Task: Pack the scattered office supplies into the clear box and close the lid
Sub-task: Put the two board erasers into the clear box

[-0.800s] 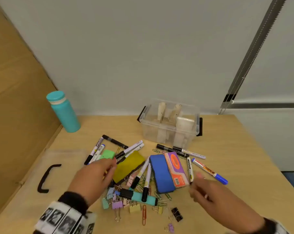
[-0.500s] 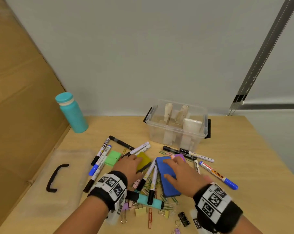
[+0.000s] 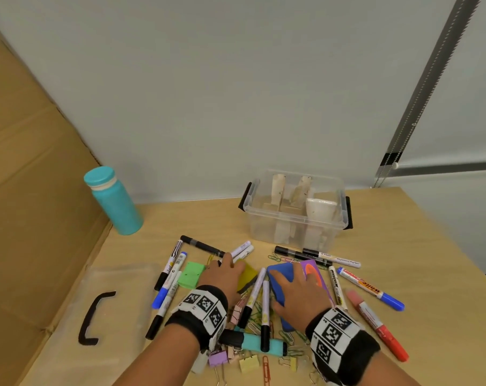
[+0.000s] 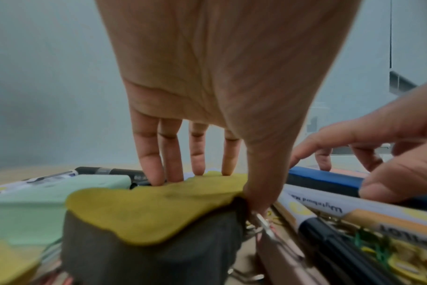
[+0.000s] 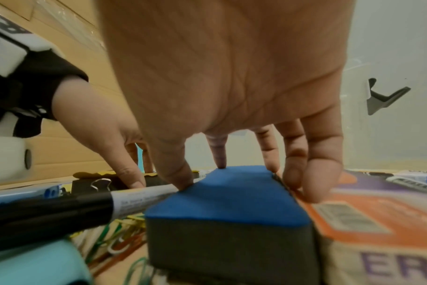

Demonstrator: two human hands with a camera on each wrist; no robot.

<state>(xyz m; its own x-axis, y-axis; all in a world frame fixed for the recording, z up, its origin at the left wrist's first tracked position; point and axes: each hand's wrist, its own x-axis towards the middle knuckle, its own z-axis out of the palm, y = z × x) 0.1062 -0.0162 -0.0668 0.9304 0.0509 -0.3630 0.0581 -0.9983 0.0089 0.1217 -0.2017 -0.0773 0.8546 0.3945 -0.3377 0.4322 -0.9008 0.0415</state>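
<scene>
The clear box (image 3: 264,232) stands open at the back of the table with beige pieces inside. Its lid (image 3: 124,288), with a black handle, lies flat at the left. My left hand (image 3: 228,270) grips a yellow-topped eraser (image 4: 154,210), fingers over its far edge and thumb against its right side. My right hand (image 3: 292,277) pinches a blue-topped eraser (image 5: 232,194) across its width, the thumb on the left and the fingers in the gap beside an orange and purple eraser pack (image 3: 313,274). Both erasers lie on the table among several markers (image 3: 331,257).
A teal bottle (image 3: 112,201) stands at the back left by a cardboard wall. A green block (image 3: 191,274) lies left of my left hand. Binder clips (image 3: 247,363), paper clips and a teal tool (image 3: 255,342) lie near my wrists. Red and blue markers (image 3: 375,291) lie at the right.
Both hands have reached forward from the table's near side into the pile. The left has settled on the yellow eraser and the right has closed on the blue eraser.
</scene>
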